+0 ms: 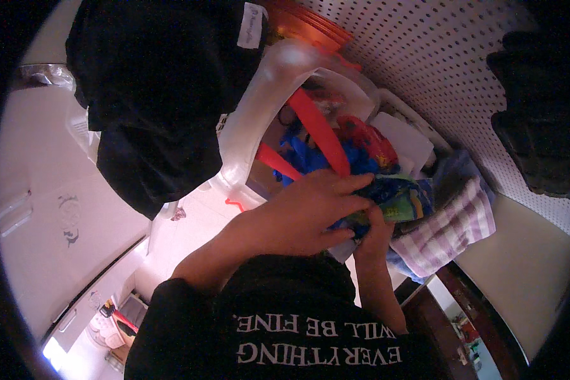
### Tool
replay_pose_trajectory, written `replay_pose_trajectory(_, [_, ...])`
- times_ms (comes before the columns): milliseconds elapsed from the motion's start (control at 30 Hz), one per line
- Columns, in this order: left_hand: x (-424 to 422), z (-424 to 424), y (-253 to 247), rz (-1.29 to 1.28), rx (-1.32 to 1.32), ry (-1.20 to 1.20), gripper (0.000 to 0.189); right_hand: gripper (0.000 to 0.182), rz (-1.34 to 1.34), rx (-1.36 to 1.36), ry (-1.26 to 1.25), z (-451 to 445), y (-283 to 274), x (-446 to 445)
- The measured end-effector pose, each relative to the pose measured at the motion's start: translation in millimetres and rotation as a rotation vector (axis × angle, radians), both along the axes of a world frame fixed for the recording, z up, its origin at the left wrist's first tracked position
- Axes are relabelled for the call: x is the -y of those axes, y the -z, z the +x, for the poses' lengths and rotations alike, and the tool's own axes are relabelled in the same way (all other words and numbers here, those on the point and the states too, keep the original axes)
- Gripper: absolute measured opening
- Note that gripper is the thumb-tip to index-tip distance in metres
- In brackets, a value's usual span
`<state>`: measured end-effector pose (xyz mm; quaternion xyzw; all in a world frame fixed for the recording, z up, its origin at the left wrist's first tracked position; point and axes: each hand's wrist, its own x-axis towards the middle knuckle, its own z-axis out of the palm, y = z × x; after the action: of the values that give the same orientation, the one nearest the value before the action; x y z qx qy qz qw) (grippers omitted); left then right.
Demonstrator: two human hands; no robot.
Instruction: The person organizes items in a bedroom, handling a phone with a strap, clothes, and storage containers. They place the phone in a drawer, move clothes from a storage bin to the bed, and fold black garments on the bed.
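Observation:
My left hand [313, 209] reaches across from the left, its spread fingers on a crumpled blue and green printed package [399, 199]. My right hand [377, 232] meets it from below, fingertips at the same package. Where the fingers meet, they hide part of it. Just beyond the hands stands a pale plastic bin [251, 123] with its opening toward me. Inside are blue plastic wrapping [304, 152], a red printed packet [370, 137] and two red bar-like pieces [320, 128], one lying close over my left hand.
A black cloth item [156, 95] hangs close at upper left. A perforated white panel [422, 52] runs along the upper right. A purple-and-white checked towel [449, 228] lies right of my hands, near a white box [403, 135]. Dark objects [534, 114] hang at far right.

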<state>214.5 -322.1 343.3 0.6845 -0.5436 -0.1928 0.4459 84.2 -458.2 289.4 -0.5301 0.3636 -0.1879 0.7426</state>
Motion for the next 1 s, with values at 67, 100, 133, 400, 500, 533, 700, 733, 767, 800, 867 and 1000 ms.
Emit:
replay_pose_trajectory(67, [-0.7,6.3,-4.7,0.042,0.028,-0.116,0.039,0.050,0.023,-0.011,0.073,3.9,-3.5,-3.8])
replay_pose_trajectory(100, [-1.5,12.4,-13.3,0.096,0.080,-0.253,0.036,0.051,0.037,-0.017,0.082,4.4,-5.3,-5.3])
replay_pose_trajectory(133, [0.4,22.2,-19.0,0.146,0.130,-0.385,0.034,0.052,0.048,-0.025,0.097,4.0,-3.2,-5.0])
replay_pose_trajectory(400, [-7.4,69.4,-5.4,0.386,0.554,-0.833,0.018,0.051,0.177,-0.125,0.125,-1.3,-11.4,-3.9])
replay_pose_trajectory(500, [-11.3,70.4,-4.3,-0.020,0.422,-0.846,0.018,0.051,0.246,-0.190,0.088,-16.6,-2.3,6.9])
replay_pose_trajectory(533, [-6.5,68.0,-1.9,-0.157,0.319,-0.771,0.019,0.052,0.261,-0.182,0.067,-20.8,0.8,10.0])
replay_pose_trajectory(700, [35.6,47.9,50.5,-0.162,0.078,-0.579,0.027,0.053,0.277,-0.099,0.011,-46.1,18.8,25.0])
replay_pose_trajectory(733, [46.5,54.2,71.5,-0.090,0.016,-0.566,0.030,0.054,0.262,-0.054,0.010,-52.2,24.1,26.7])
replay_pose_trajectory(767, [56.2,65.0,87.7,0.159,-0.103,-0.542,0.033,0.054,0.251,-0.009,-0.008,-54.9,28.4,27.7])
replay_pose_trajectory(800, [64.6,76.9,104.0,0.401,-0.226,-0.507,0.035,0.054,0.247,-0.027,0.006,-55.9,28.0,26.8])
replay_pose_trajectory(867, [70.7,86.2,149.2,0.288,0.002,-0.542,0.038,0.055,0.242,-0.066,0.035,-57.5,25.5,24.2])
replay_pose_trajectory(1000, [70.6,92.8,183.3,0.016,-0.044,-0.552,0.034,0.058,0.218,-0.056,-0.016,-57.9,30.8,25.3])
